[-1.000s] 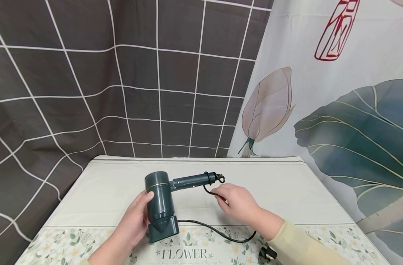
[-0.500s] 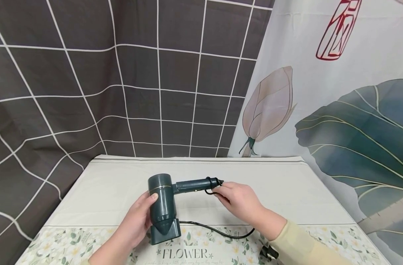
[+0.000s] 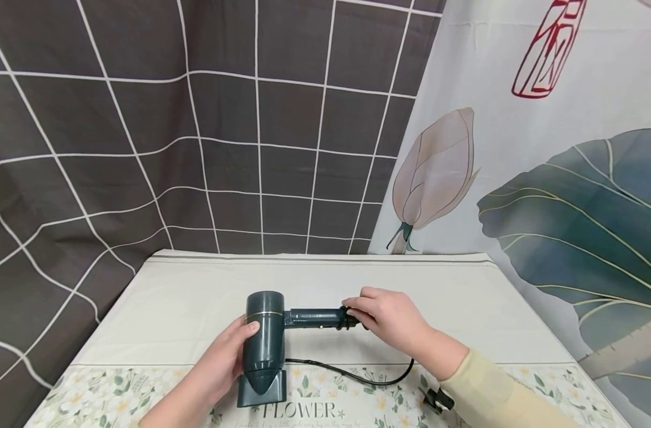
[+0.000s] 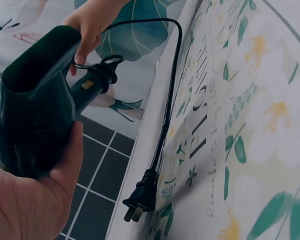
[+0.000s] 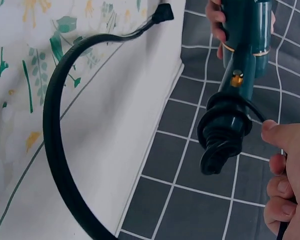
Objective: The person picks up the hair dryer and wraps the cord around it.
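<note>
A dark teal hair dryer [image 3: 265, 345] is held above the table, its flat nozzle [image 3: 262, 389] toward the front edge and its handle [image 3: 314, 318] pointing right. My left hand [image 3: 226, 356] grips the barrel, thumb across its side. At the handle's end, my right hand [image 3: 392, 315] pinches the black cord [image 5: 256, 111]. Turns of cord circle that end, as the right wrist view shows. The rest of the cord hangs in a curve and ends in a two-pin plug [image 4: 141, 195], hidden behind the dryer in the head view.
A white cloth with a floral, lettered border covers the table [image 3: 197, 285]. Behind it hangs a dark gridded curtain [image 3: 282, 160], with a flower-printed white sheet [image 3: 443, 226] on the right. A small black object [image 3: 439, 400] sits beside the right forearm.
The dryer has tilted and come down a little, with its handle now nearly level. My right hand has moved over the handle's end, bringing its stretch of cord along.
</note>
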Motion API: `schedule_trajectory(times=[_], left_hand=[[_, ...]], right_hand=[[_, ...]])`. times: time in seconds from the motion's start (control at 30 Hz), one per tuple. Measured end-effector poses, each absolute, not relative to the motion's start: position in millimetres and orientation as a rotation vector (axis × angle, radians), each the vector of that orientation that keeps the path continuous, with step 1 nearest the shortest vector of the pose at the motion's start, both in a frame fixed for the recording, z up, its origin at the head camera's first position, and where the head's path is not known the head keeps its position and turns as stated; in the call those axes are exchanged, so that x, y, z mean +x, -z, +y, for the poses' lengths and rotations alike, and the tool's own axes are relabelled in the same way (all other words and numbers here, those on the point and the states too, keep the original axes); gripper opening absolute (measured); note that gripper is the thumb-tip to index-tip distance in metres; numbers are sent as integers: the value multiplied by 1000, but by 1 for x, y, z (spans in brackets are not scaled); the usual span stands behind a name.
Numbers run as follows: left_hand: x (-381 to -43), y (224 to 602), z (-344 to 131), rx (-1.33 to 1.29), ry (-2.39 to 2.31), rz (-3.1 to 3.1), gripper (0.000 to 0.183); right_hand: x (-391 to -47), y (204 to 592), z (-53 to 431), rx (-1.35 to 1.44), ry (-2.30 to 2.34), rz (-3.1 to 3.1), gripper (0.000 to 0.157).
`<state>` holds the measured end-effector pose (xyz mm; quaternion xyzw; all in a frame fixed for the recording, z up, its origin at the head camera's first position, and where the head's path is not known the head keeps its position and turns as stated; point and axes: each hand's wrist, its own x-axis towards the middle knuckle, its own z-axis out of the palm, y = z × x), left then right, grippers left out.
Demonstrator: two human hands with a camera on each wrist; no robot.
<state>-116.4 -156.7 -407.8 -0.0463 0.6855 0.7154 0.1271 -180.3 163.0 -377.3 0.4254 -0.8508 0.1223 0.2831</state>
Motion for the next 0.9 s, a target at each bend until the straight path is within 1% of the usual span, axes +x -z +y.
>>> schedule_trajectory(times=[0.23, 0.57, 0.9], left_hand=[[-116, 408, -164, -70, -2027, 1987, 71], [-115, 405, -167, -12, -1975, 1958, 72], [-117, 406, -167, 37, -1988, 1911, 73]], right_hand=[[-185, 375, 166, 1060, -387, -2324, 21], [-204, 379, 173, 915, -520, -2436, 17], [-219, 379, 177, 760, -583, -2579, 20]])
